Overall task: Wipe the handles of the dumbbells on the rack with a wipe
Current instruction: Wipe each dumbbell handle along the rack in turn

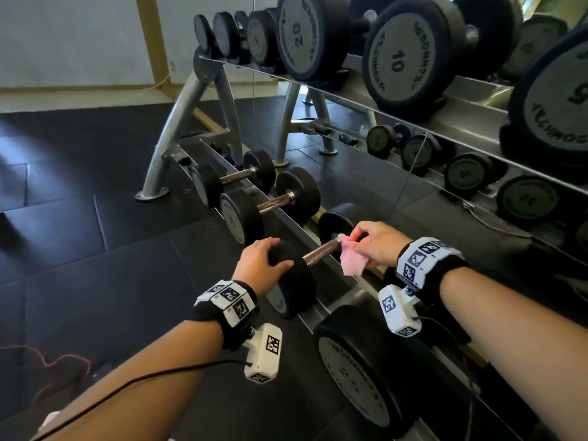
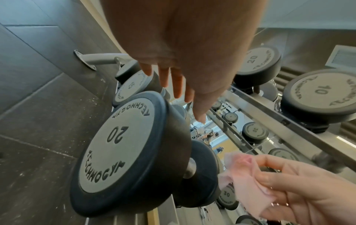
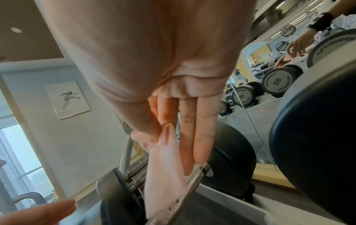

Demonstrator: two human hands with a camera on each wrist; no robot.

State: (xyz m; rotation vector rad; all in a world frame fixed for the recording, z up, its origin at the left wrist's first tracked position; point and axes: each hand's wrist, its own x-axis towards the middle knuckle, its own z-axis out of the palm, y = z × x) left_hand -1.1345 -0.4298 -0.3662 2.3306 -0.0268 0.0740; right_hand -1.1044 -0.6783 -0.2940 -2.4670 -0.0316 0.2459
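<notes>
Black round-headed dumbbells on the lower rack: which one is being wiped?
The black dumbbell marked 20: left hand rests on its near head, right hand holds the pink wipe on its handle.

- Your head view looks down and forward over both forearms at the lower rack (image 1: 334, 275), mirror behind.
- Left wrist view: close, along the fingers (image 2: 178, 85).
- Right wrist view: closer, low.
- All share the 20 dumbbell (image 1: 292, 281).

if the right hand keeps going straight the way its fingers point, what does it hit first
Most likely the dumbbell handle. The right hand pinches the pink wipe, and its fingers point down at the bar, apparently already touching it; the far weight head lies just beyond.
</notes>
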